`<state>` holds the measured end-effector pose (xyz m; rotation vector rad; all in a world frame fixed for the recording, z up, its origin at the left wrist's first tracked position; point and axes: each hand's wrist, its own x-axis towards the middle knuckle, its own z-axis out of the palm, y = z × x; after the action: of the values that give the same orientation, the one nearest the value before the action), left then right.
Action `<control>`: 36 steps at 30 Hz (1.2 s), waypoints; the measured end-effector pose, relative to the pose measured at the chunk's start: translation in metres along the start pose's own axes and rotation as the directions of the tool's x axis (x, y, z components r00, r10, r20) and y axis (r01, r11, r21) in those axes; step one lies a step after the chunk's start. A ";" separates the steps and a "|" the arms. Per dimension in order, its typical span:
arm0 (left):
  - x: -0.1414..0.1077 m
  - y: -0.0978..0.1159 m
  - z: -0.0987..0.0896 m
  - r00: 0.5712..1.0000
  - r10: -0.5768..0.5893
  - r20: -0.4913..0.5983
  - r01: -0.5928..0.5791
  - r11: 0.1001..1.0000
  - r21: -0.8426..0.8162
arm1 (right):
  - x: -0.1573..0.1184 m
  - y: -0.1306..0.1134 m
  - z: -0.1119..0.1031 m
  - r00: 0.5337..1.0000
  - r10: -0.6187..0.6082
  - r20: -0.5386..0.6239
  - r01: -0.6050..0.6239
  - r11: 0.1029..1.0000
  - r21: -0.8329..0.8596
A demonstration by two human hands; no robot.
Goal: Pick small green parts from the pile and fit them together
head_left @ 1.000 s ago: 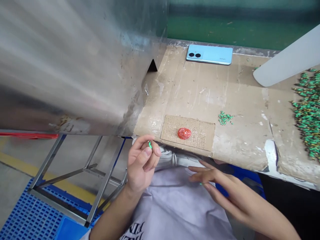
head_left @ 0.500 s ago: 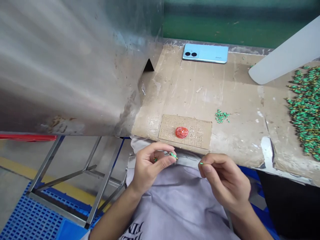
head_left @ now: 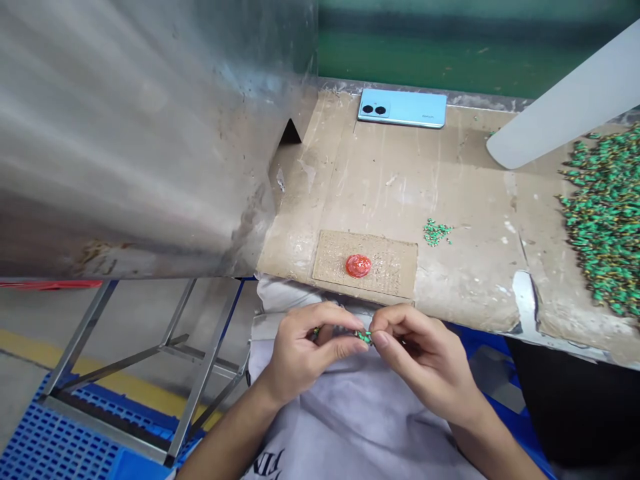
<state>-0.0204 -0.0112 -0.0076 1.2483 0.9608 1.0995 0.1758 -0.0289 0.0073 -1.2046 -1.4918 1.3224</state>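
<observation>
My left hand pinches a small green-and-gold piece between thumb and forefinger, above my lap. Another bit of green and gold shows deeper in the same hand, partly covered by the fingers. My right hand is closed in a pinch against that piece; the tiny green bit at its fingertips is mostly hidden. Just beyond both hands, a glossy red lump sits on a cardboard pad. To the pad's right lies a little heap of tiny green bits.
A large pile of green-and-gold pieces covers the table's right side. At the back lie a light blue phone and a slanting white tube. A metal panel blocks the left, above a metal frame.
My right hand has moved left, bringing its tiny green bit up to the piece in my left hand. The left hand has shifted slightly right and down. The view has turned a little.
</observation>
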 end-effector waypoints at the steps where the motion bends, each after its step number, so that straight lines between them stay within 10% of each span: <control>1: 0.001 0.000 0.000 1.000 0.011 0.006 -0.011 1.000 0.004 | 0.000 0.000 0.000 1.000 0.011 0.008 -0.011 1.000 0.004; 36: 0.008 -0.005 0.003 0.981 0.190 0.021 -0.191 0.979 0.073 | 0.003 -0.006 -0.017 0.981 0.036 0.189 -0.019 0.996 -0.090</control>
<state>-0.0150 -0.0045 -0.0115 1.4308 0.8917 1.2107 0.1902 -0.0221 0.0160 -1.1842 -1.6893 1.4363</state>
